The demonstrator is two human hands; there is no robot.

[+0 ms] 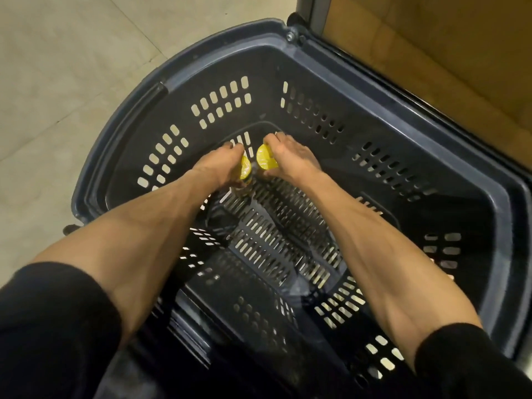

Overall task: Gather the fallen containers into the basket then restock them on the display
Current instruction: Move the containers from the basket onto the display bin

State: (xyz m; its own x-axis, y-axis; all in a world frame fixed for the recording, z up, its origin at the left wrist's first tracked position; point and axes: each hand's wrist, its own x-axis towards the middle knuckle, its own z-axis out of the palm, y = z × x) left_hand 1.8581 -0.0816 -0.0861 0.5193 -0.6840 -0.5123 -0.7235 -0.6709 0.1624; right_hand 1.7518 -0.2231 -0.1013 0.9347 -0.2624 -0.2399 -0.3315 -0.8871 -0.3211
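Both my arms reach down into a dark grey slotted basket (339,82). My left hand (220,167) grips a container with a yellow lid (246,168) near the basket's far end, low by the floor of the basket. My right hand (290,158) grips a second yellow-lidded container (264,161) right beside the first. The two lids sit almost side by side, a small gap between them. The containers' bodies are mostly hidden under my hands.
The basket stands on a pale tiled floor (72,67). A brown cardboard-coloured panel (446,53) and a metal upright (312,10) rise at the back right, close against the basket's rim. My dark sleeves fill the lower corners.
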